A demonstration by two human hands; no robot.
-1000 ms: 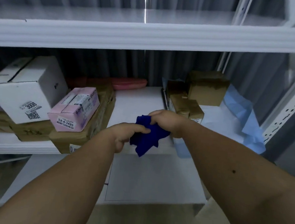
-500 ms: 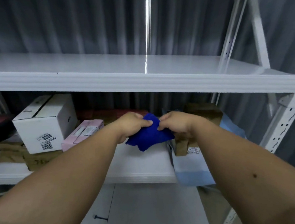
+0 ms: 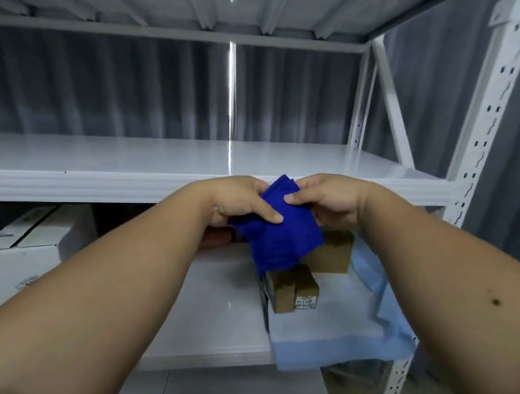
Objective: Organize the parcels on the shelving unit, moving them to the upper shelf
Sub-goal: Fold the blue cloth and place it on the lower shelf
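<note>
Both hands hold a crumpled deep-blue soft cloth parcel (image 3: 276, 231) in the air just in front of the front edge of the bare white metal upper shelf (image 3: 159, 159). The left hand (image 3: 238, 202) pinches its left side with thumb over the fabric; the right hand (image 3: 323, 200) pinches its upper right corner. The parcel hangs downward, its top about level with the shelf edge, so the shelf surface lies ahead and slightly above. Brown cardboard boxes (image 3: 294, 286) sit on the lower shelf (image 3: 221, 322) beneath.
</note>
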